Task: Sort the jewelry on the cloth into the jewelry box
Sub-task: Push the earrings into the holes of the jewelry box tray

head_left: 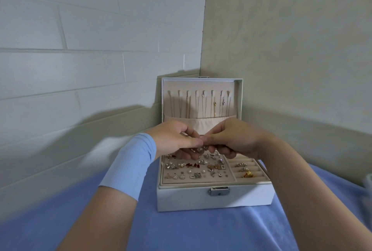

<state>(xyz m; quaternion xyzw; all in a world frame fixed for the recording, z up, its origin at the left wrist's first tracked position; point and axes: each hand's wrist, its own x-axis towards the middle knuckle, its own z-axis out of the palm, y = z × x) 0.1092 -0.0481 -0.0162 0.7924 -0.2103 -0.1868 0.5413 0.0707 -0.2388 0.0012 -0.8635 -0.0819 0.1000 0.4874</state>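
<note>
A white jewelry box stands open on the blue cloth, lid upright against the wall corner. Its lid holds several hanging necklaces. The tray holds several earrings on the left and rings in slots on the right. Both hands meet above the back of the tray. My left hand and my right hand pinch a small earring with a pearl between their fingertips. Most of that piece is hidden by the fingers.
Grey-white walls close in behind and on both sides of the box. A metal clasp sits on the box front. A blurred object shows at the right edge. A blue sleeve band wraps my left forearm.
</note>
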